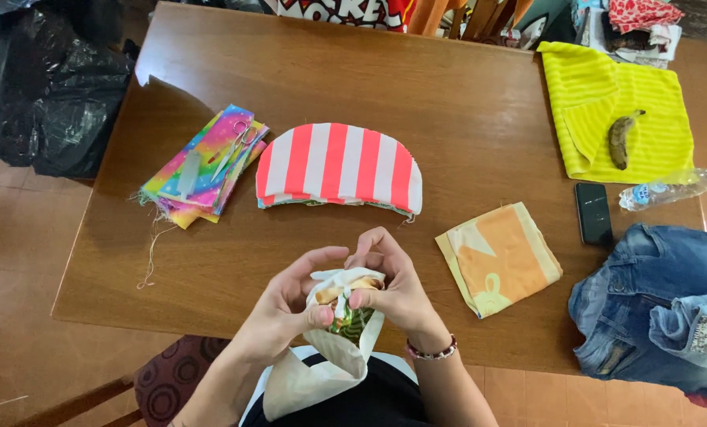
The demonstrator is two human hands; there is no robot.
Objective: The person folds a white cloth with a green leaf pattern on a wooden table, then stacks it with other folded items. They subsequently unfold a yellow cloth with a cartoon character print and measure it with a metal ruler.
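Head view, looking down over a brown wooden table (448, 103). Left hand (290, 304) and right hand (393, 289) both closed on a cream cloth pouch with a green leaf-print lining (342, 328), held at the near table edge, above the lap; thumbs pressed into its folded mouth. Beaded bracelet (431, 350) on the right wrist. Beyond the hands, mid-table: a half-round stack of red-and-white striped fabric (338, 166). Left of it: a pile of rainbow-coloured fabric pieces (199, 170) with small metal scissors (236, 142) lying on top. Right of the hands: a folded orange-and-cream cloth (500, 257). Far right: a yellow towel (614, 107) bearing a browned banana (622, 138), a dark phone (593, 213), a clear plastic bottle with a blue cap (674, 187) lying on its side, and crumpled blue denim jeans (662, 304).
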